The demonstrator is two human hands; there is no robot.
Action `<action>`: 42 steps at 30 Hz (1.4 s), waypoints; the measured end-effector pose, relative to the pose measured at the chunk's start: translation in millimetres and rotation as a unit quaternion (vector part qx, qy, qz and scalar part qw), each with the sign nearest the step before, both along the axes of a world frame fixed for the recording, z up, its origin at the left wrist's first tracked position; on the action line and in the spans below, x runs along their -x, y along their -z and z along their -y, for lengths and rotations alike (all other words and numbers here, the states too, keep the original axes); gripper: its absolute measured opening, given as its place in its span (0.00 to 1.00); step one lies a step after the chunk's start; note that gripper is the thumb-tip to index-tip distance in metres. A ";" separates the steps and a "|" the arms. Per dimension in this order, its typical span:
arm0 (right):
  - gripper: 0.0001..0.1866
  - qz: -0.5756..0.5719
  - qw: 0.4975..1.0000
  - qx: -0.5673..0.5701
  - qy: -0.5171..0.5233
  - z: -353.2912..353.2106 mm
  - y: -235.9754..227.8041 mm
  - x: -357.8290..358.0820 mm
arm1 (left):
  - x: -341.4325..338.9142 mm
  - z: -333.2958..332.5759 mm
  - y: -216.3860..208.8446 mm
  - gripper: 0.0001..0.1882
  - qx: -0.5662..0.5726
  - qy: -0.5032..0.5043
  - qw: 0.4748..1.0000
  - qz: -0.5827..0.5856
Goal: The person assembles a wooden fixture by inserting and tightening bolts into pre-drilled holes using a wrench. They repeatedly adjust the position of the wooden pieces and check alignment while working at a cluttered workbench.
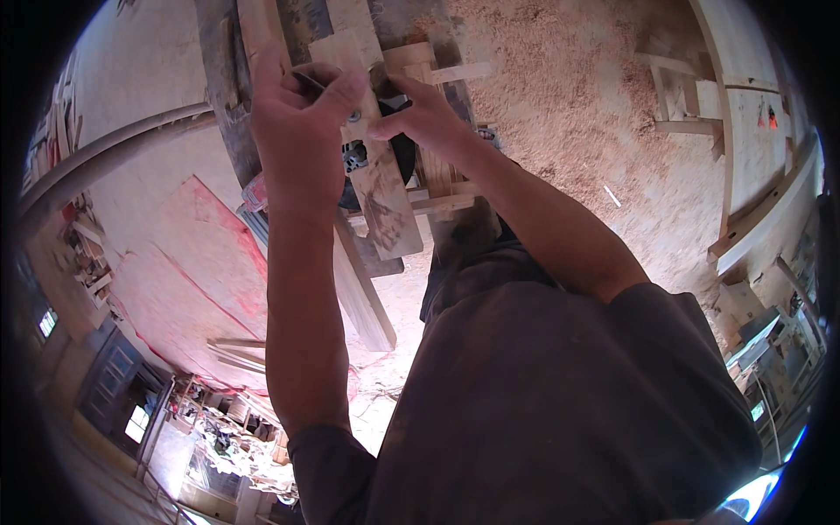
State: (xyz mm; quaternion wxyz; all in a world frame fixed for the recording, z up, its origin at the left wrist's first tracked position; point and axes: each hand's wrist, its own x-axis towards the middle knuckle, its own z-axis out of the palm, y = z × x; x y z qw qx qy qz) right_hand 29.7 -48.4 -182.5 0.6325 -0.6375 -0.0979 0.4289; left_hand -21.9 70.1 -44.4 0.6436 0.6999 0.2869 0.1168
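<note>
My left hand (302, 122) is over the workbench, its thumb and fingers pinched on a thin dark strip (310, 81). To its right, my right hand (427, 118) curves its thumb and forefinger at the edge of a pale wooden board (389, 214). A small dark piece (380, 77) shows at the forefinger's tip; what the hand grips is mostly hidden. The board lies lengthwise beneath both hands, with brown stains on its near end. Beside the right thumb is a dark rounded part (402, 159), partly covered by the board.
Another wooden beam (363, 302) slants down below the bench. Sawdust (542, 114) covers the floor at the right. A red-stained sheet (192, 271) spreads at the left, near several loose sticks (238, 353). Wooden frames (687, 105) stand at the far right.
</note>
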 end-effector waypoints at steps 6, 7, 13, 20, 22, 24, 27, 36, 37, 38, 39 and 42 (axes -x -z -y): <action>0.33 -0.140 0.983 -0.091 0.079 -3.3 22.3 13.3 | 3.1 1.2 1.5 0.40 0.062 0.028 0.997 0.030; 0.33 -0.154 0.977 -0.107 0.098 -5.5 21.7 16.0 | 1.3 -0.1 2.5 0.41 0.076 0.011 0.996 0.038; 0.34 -0.241 0.944 -0.171 0.149 -9.3 22.2 23.8 | -4.8 -11.0 19.1 0.43 0.244 -0.126 0.949 0.153; 0.34 -0.234 0.945 -0.173 0.153 -7.7 21.0 23.4 | -0.4 6.1 15.7 0.45 0.157 -0.085 0.975 0.134; 0.34 -0.205 0.951 -0.172 0.153 -6.3 14.9 22.4 | 5.2 5.6 12.4 0.46 0.120 -0.046 0.987 0.101; 0.34 -0.168 0.959 -0.176 0.146 -5.0 10.4 21.3 | 10.2 6.2 10.2 0.48 0.093 -0.024 0.992 0.079; 0.37 -0.160 0.958 -0.189 0.146 -5.3 12.6 22.0 | 13.4 6.8 8.3 0.48 0.075 -0.014 0.994 0.073; 0.34 -0.385 0.855 -0.291 0.190 -0.8 9.3 11.1 | 20.4 4.6 6.3 0.29 0.114 -0.024 0.993 0.014; 0.34 -0.369 0.863 -0.292 0.183 -1.1 10.1 10.9 | 24.2 3.5 7.6 0.25 0.107 -0.023 0.994 -0.012; 0.34 -0.353 0.871 -0.292 0.177 -2.0 11.6 10.1 | 26.9 2.3 7.8 0.21 0.100 -0.022 0.994 -0.038; 0.35 -0.338 0.878 -0.292 0.171 -3.0 13.3 9.4 | 27.4 1.6 5.8 0.20 0.093 -0.013 0.994 -0.049; 0.35 -0.280 0.904 -0.283 0.156 -5.5 25.7 12.0 | 26.0 -3.5 0.0 0.18 0.060 0.025 0.994 -0.084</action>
